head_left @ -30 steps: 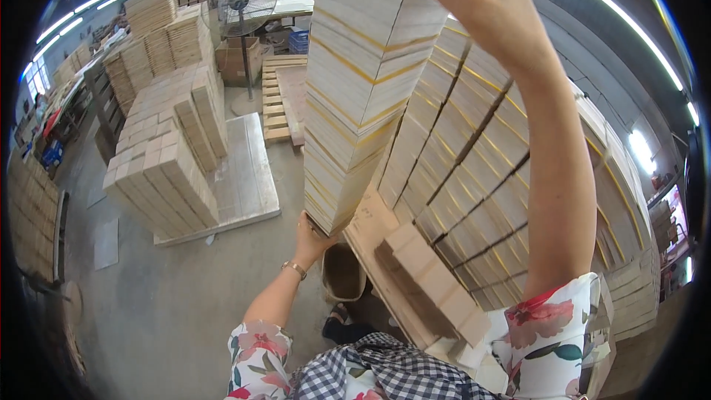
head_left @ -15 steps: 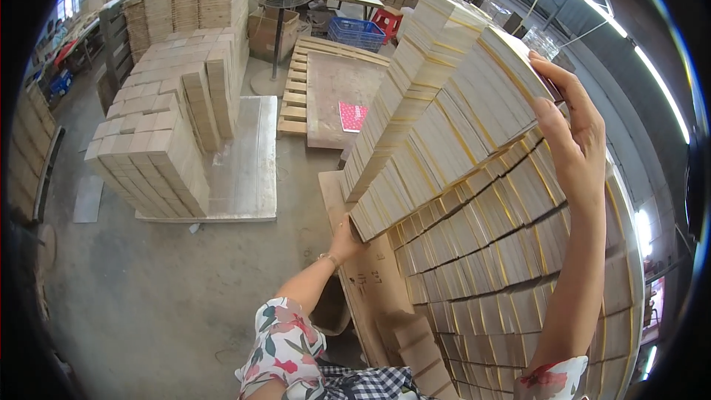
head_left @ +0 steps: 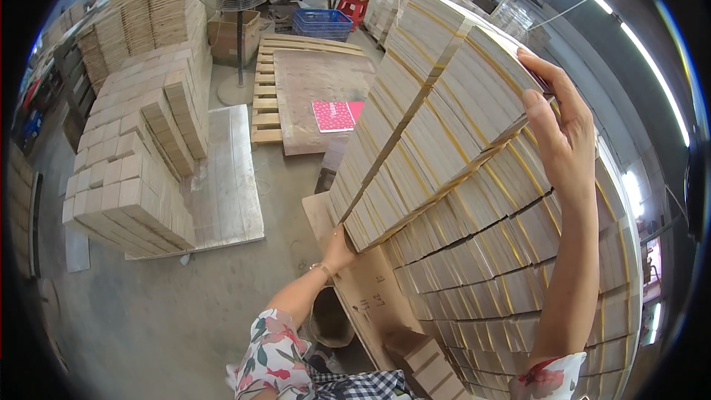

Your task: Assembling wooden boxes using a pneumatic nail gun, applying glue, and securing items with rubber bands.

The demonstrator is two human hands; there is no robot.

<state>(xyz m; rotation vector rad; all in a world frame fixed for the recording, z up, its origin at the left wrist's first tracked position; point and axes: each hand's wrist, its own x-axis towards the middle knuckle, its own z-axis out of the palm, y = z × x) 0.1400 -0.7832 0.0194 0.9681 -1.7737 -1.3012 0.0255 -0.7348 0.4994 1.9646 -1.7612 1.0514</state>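
A tall stack of thin greyish-white boards (head_left: 444,141), with yellow strips between bundles, leans between my hands. My left hand (head_left: 341,250) grips its lower end, fingers partly hidden behind the corner. My right hand (head_left: 564,130) holds the upper end, thumb on the front face and fingers over the top edge. Beside the held stack, on its left, runs a similar column of boards (head_left: 396,85), with a narrow dark gap between them. Several more rows of the same boards (head_left: 489,252) lie on the near right, under my right forearm.
Brown cardboard (head_left: 370,289) with handwritten marks lies beneath the stacks. Pale block piles (head_left: 141,170) stand on a board at the left. Farther back are a wooden pallet (head_left: 268,104) with a pink printed sheet (head_left: 333,116), a standing fan (head_left: 241,22), a blue crate (head_left: 322,24) and a red stool (head_left: 353,7).
The held stack has come round more nearly in line with the column on its left, and the gap between them looks more even. Both hands keep their hold; the view has turned right.
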